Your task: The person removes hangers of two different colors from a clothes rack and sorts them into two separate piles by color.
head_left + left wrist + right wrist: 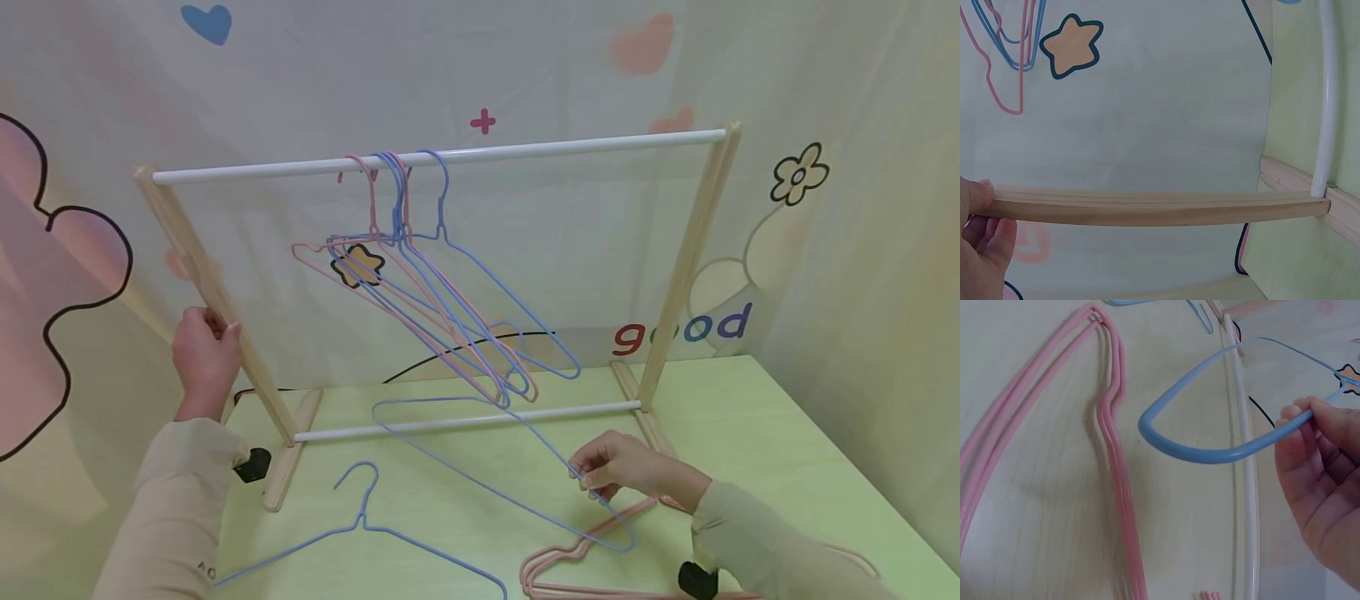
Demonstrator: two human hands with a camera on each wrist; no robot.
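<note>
- The right hand point(622, 462) pinches the held blue hanger point(1210, 455) between thumb and fingers, near the hanger's right end.
- From that grip the hanger's long axis runs leftward and away, its far corner reaching between the two hands; the hook points up, beyond and left of the right hand.
- Beneath and just in front of the right hand, several pink hangers point(1120, 487) lie bunched on the table point(795, 433).
- Between the hands, nearer the body, a loose blue hanger point(363, 521) lies flat on the table.
- The left hand point(206, 354), well apart from its partner, grips the left wooden post point(1147, 209) partway up; the right hand is the nearer one to the held hanger.
- Farther off, above both hands and spanning past them, is the white top rail point(585, 147).
- Pink and blue hung hangers point(397, 212) cluster on it, between the hands; whether the held hook touches them, I cannot tell.
</note>
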